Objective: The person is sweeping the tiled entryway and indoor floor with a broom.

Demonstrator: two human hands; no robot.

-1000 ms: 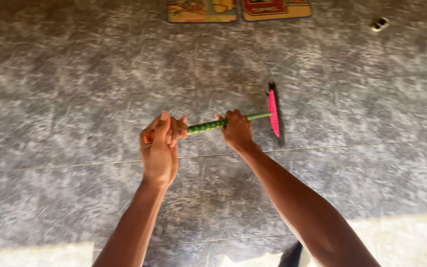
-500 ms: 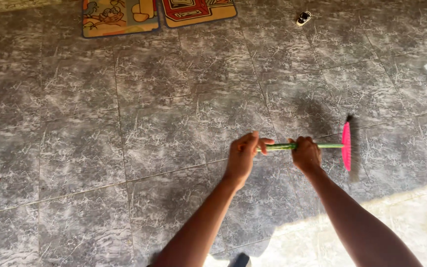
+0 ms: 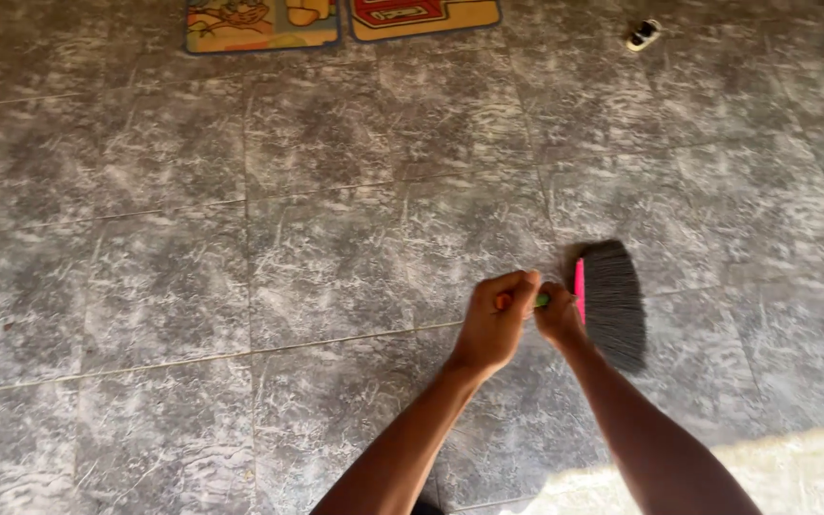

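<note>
From the head camera, looking down past two bare forearms, both hands meet on one tool: a broom with a green stick handle, a pink plastic head and dark grey bristles (image 3: pixel 610 300).

The left hand (image 3: pixel 500 322) is wrapped in a full fist round the top end of the handle, fingers curled tight with no gap showing, the thumb lying along the upper side. A small patch of orange, the cap at the handle's end, peeps out between its fingers.

The right hand (image 3: pixel 557 317) sits just beside it, almost touching, lower on the same handle. Its fingers are also closed round the stick, knuckles turned toward the camera; the fingertips themselves are hidden under the hand. Only a short bit of green handle shows between the two fists, since the stick points nearly straight away from the camera.

The pink head stands as a thin upright strip right next to the right hand, and the bristles fan out to its right in a broad dark blur. They lie over the grey marbled floor tiles (image 3: pixel 145 286); whether they press on the floor or hang just above it cannot be told through the blur.

Well apart, at the top edge, lie two mats: a yellow patterned mat with a dark border (image 3: pixel 261 23) and, just beside it, a red and yellow patterned mat (image 3: pixel 423 15). Farther right on the tiles sits a small black and white object (image 3: pixel 643 34), too small to tell what it is. A bright sunlit patch crosses the floor at the lower right.
</note>
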